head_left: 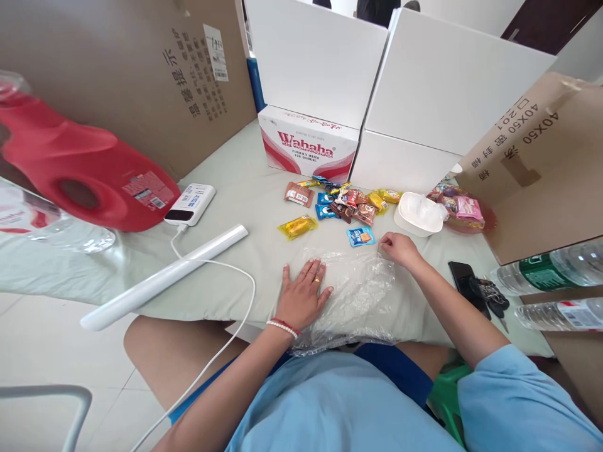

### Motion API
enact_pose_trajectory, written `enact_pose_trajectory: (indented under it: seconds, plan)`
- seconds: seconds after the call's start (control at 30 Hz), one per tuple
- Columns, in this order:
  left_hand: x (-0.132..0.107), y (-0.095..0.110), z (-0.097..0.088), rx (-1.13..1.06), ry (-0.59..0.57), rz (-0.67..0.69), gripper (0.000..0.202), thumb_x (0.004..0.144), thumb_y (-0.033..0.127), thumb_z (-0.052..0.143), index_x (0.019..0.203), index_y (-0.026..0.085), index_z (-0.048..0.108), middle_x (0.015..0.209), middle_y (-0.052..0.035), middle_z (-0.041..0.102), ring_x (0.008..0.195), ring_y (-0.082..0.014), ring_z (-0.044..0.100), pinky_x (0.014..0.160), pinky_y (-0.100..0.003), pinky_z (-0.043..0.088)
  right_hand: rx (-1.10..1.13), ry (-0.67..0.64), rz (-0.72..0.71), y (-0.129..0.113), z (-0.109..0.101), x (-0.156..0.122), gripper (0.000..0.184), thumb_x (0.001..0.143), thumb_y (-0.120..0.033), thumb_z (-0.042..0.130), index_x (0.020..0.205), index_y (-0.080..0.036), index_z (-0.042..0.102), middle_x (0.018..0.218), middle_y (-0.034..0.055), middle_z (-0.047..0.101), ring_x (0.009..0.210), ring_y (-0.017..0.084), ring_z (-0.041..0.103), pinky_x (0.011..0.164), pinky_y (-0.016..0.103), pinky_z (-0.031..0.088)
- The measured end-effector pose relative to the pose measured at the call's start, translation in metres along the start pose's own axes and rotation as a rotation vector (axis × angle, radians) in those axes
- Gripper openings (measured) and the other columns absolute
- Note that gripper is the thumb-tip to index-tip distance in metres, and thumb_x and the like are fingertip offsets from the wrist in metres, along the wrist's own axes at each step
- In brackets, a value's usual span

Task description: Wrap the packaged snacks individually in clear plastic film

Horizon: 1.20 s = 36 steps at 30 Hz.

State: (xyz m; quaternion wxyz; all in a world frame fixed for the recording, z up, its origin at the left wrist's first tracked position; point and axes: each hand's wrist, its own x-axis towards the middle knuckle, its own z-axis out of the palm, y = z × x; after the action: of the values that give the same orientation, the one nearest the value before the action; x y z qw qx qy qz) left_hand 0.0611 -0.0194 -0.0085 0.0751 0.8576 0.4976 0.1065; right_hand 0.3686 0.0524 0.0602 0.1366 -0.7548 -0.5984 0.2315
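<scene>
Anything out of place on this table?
White tube lies slantwise, one end jutting past the table, looking easily knocked; a white cable crosses it. Crumpled clear plastic, partly under the left hand, hangs over the near edge.

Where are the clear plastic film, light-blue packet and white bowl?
Clear plastic film (358, 292), head view, wrinkled middle.
Light-blue packet (360, 236), head view, printed front.
White bowl (414, 226), head view, outer wall.

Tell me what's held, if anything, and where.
Right hand seems to pinch the clear plastic bag by its far right corner; left hand lies flat.
</scene>
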Motion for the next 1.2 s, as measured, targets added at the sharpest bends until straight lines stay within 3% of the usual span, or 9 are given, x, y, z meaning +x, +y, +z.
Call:
enact_pose_trajectory:
  seconds: [0.1,0.23,0.3,0.4,0.63,0.77,0.9,1.07,1.2]
  plan:
    - [0.006,-0.003,0.002,0.003,-0.004,-0.013,0.059,0.107,0.049,0.033,0.16,0.025,0.041,0.169,-0.0115,0.037,0.156,-0.0305,0.036,0.126,-0.074,0.006,-0.029,0.115,-0.36,-0.005,0.006,-0.035,0.029,0.098,-0.034,0.056,0.117,-0.018,0.072,0.121,0.0158,0.07,0.115,0.028,0.063,0.104,0.045,0.049]
    - [0.021,-0.017,0.001,0.009,-0.027,-0.03,0.057,0.108,0.047,0.032,0.16,0.024,0.042,0.17,-0.0115,0.034,0.157,-0.0289,0.034,0.127,-0.072,0.007,-0.069,-0.326,-0.866,-0.012,0.026,-0.101,0.036,0.101,-0.038,0.059,0.131,-0.022,0.07,0.147,0.0138,0.06,0.134,0.028,0.056,0.116,0.048,0.045]
    - [0.029,-0.026,-0.001,0.008,-0.032,-0.031,0.056,0.108,0.045,0.032,0.159,0.024,0.043,0.17,-0.0118,0.034,0.157,-0.0287,0.033,0.127,-0.072,0.008,-0.119,-0.502,-0.872,-0.008,0.031,-0.128,0.034,0.101,-0.033,0.059,0.131,-0.022,0.071,0.152,0.0124,0.058,0.138,0.029,0.055,0.118,0.049,0.044]
    - [0.038,-0.038,-0.006,-0.002,-0.041,-0.01,0.055,0.108,0.041,0.033,0.159,0.023,0.043,0.17,-0.0126,0.034,0.157,-0.0288,0.034,0.126,-0.071,0.013,-0.105,-0.567,-0.779,0.008,0.026,-0.154,0.03,0.101,-0.031,0.059,0.127,-0.026,0.074,0.15,0.0086,0.061,0.141,0.029,0.054,0.12,0.049,0.044]
    - [0.02,-0.037,-0.03,0.031,0.136,0.003,0.049,0.106,0.035,0.039,0.151,0.023,0.054,0.163,-0.0143,0.046,0.156,-0.0329,0.036,0.126,-0.069,0.016,0.126,-0.335,-0.667,0.024,0.009,-0.167,0.031,0.104,-0.033,0.053,0.127,-0.036,0.073,0.137,0.0079,0.07,0.136,0.026,0.059,0.116,0.049,0.048]
    - [-0.007,-0.034,-0.028,0.064,0.059,0.017,0.049,0.104,0.041,0.045,0.149,0.026,0.056,0.161,-0.0136,0.049,0.152,-0.0343,0.042,0.125,-0.071,0.016,0.089,-0.342,-0.686,0.022,0.01,-0.141,0.032,0.106,-0.035,0.048,0.123,-0.03,0.075,0.125,0.0084,0.075,0.123,0.024,0.065,0.11,0.044,0.05]
    - [-0.026,-0.039,-0.016,0.098,0.006,0.037,0.056,0.102,0.048,0.049,0.155,0.029,0.05,0.166,-0.0126,0.041,0.154,-0.035,0.038,0.125,-0.071,0.014,-0.099,-0.147,-0.433,0.013,0.0,-0.075,0.034,0.103,-0.034,0.049,0.124,-0.023,0.074,0.125,0.0118,0.074,0.117,0.028,0.066,0.106,0.045,0.05]
    - [-0.028,-0.043,-0.012,0.119,0.025,0.062,0.058,0.102,0.048,0.049,0.157,0.03,0.046,0.167,-0.0108,0.041,0.154,-0.0341,0.038,0.126,-0.069,0.015,-0.342,0.018,-0.348,-0.038,0.004,0.018,0.032,0.103,-0.028,0.048,0.124,-0.021,0.071,0.132,0.0131,0.068,0.124,0.03,0.056,0.101,0.04,0.047]
    - [-0.027,-0.043,-0.014,0.116,0.005,0.06,0.057,0.103,0.049,0.049,0.157,0.03,0.047,0.167,-0.0103,0.041,0.153,-0.034,0.04,0.125,-0.067,0.018,-0.455,0.103,-0.321,-0.078,0.034,0.066,0.043,0.098,-0.045,0.062,0.131,-0.017,0.065,0.139,0.02,0.061,0.135,0.037,0.043,0.111,0.051,0.038]
